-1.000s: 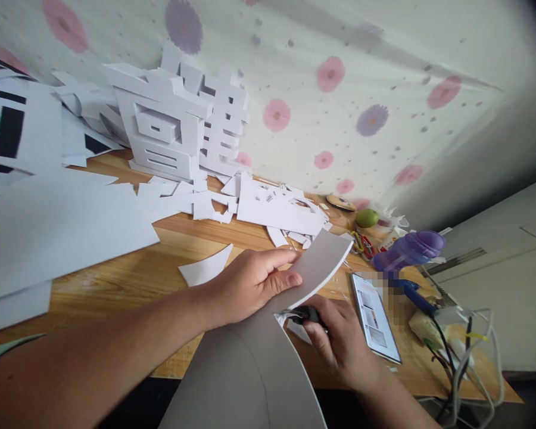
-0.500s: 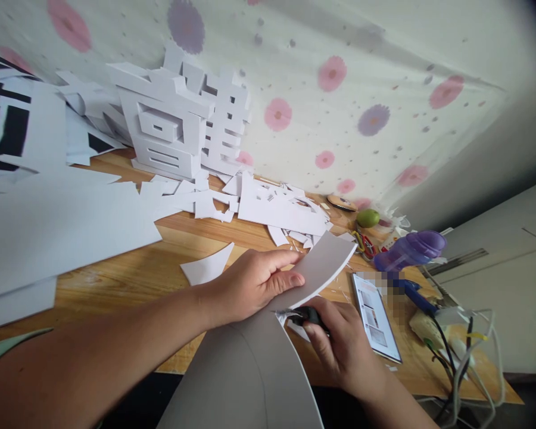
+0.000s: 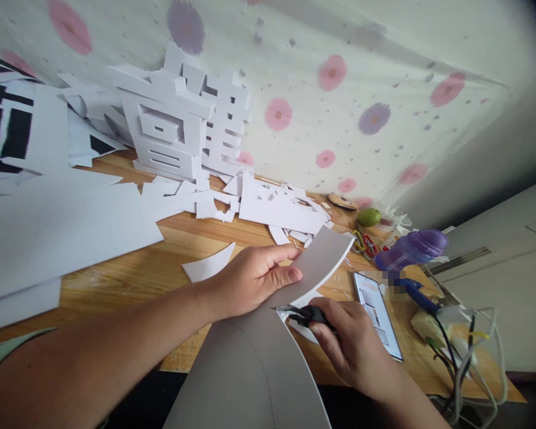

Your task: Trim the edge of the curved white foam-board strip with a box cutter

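Observation:
My left hand [image 3: 259, 277] is closed on a curved white foam board [image 3: 245, 375], thumb on its face, where the piece narrows to an upturned end. A thin curved line runs down the board's lower part. In my right hand [image 3: 346, 339] is a black-handled craft knife [image 3: 310, 314]. Its blade points left and lies at a notch in the board's right edge, just below my left hand. Behind the knife, a small white offcut [image 3: 306, 330] partly shows on the wooden table [image 3: 178, 229]. Another curved offcut [image 3: 209, 262] lies left of my left hand.
Large white sheets [image 3: 62, 232] cover the left side. Cut-out white board characters [image 3: 165, 125] stand against the flowered wall covering, with scraps [image 3: 281, 208] before them. At right are scissors [image 3: 365, 244], a green fruit [image 3: 368, 217], a purple bottle [image 3: 411, 249], a phone [image 3: 377, 313] and cables [image 3: 473, 357].
The knife and my right hand have shifted slightly right, so the blade sits nearer the board's edge. The board's upper end has tipped slightly left. My left hand keeps its grip.

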A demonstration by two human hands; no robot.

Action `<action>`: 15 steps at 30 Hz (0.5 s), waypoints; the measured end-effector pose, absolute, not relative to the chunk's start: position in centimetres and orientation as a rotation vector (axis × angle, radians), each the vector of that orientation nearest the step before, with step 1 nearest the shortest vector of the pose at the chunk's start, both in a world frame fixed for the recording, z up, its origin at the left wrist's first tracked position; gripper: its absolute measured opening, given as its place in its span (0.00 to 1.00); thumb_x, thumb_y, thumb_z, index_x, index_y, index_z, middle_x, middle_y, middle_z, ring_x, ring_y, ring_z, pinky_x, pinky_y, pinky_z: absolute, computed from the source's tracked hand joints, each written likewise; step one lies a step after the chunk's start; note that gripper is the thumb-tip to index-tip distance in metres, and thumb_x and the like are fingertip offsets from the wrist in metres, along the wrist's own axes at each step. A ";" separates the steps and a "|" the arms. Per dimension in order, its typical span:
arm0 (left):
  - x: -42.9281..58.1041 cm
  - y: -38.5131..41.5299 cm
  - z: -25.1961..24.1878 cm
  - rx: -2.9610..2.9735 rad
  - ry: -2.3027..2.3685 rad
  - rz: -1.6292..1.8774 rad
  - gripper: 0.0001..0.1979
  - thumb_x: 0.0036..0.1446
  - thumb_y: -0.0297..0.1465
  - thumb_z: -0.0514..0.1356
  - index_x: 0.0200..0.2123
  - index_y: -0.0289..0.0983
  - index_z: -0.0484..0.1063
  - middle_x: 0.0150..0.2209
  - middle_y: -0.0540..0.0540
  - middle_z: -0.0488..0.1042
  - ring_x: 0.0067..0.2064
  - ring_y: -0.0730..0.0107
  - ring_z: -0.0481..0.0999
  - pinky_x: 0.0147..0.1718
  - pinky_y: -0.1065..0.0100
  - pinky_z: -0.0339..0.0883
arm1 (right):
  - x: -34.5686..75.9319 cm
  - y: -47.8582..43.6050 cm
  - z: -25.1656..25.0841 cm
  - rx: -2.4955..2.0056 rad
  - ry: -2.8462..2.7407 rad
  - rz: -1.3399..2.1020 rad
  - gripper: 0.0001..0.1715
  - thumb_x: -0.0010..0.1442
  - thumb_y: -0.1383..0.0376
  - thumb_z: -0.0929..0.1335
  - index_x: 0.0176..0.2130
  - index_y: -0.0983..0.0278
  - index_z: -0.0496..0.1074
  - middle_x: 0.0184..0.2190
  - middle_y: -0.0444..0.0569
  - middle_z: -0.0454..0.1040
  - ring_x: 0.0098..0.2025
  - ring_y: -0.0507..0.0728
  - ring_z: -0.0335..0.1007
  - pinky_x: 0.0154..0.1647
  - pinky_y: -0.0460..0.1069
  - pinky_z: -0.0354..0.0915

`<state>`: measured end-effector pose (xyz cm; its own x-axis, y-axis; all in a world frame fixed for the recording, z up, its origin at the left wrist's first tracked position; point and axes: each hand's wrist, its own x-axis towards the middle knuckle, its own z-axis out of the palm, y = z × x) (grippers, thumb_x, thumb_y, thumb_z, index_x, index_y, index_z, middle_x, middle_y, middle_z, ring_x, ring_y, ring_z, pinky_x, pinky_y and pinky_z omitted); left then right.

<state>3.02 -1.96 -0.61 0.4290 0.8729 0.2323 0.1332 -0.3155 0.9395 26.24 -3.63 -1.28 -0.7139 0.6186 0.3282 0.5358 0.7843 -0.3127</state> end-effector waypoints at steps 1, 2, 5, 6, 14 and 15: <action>3.0 -2.0 -0.7 1.726 0.874 0.979 0.20 0.64 0.47 0.52 0.41 0.37 0.72 0.37 0.49 0.76 0.40 0.66 0.75 0.36 0.73 0.64 | 26.3 -3.6 -1.3 -0.877 -2.555 0.288 0.12 0.72 0.59 0.58 0.40 0.61 0.65 0.24 0.42 0.69 0.23 0.52 0.63 0.25 0.46 0.56; 3.0 -1.9 -0.7 1.713 0.873 0.979 0.20 0.64 0.47 0.53 0.42 0.37 0.72 0.38 0.49 0.77 0.41 0.66 0.75 0.36 0.73 0.64 | 26.3 -3.6 -1.4 -0.886 -2.548 0.304 0.12 0.72 0.59 0.58 0.40 0.61 0.65 0.24 0.42 0.69 0.23 0.52 0.63 0.25 0.46 0.56; 3.1 -1.9 -0.8 1.713 0.875 1.015 0.19 0.64 0.47 0.53 0.43 0.38 0.73 0.40 0.49 0.77 0.40 0.67 0.75 0.36 0.73 0.64 | 26.2 -3.6 -2.0 -0.908 -2.504 0.333 0.13 0.72 0.57 0.58 0.40 0.60 0.65 0.24 0.41 0.69 0.23 0.52 0.64 0.25 0.46 0.56; 3.2 -1.8 -0.9 1.722 0.874 1.044 0.19 0.65 0.46 0.53 0.44 0.38 0.73 0.40 0.49 0.78 0.41 0.67 0.75 0.36 0.73 0.65 | 26.1 -3.6 -2.3 -0.907 -2.481 0.337 0.13 0.72 0.57 0.58 0.40 0.60 0.65 0.24 0.41 0.70 0.23 0.52 0.65 0.25 0.46 0.56; 3.0 -1.8 -0.7 1.770 0.890 1.230 0.18 0.65 0.44 0.54 0.50 0.39 0.73 0.43 0.49 0.80 0.45 0.68 0.78 0.40 0.74 0.68 | 26.6 -3.7 -3.4 -0.857 -2.253 0.454 0.11 0.70 0.57 0.61 0.45 0.59 0.68 0.30 0.44 0.73 0.28 0.53 0.69 0.30 0.46 0.62; 2.9 -1.7 -0.7 1.771 0.922 1.242 0.20 0.65 0.44 0.54 0.51 0.39 0.73 0.44 0.48 0.80 0.45 0.67 0.78 0.41 0.74 0.69 | 26.8 -3.7 -3.6 -0.856 -2.162 0.530 0.10 0.70 0.57 0.61 0.45 0.58 0.68 0.29 0.44 0.73 0.28 0.52 0.68 0.29 0.46 0.62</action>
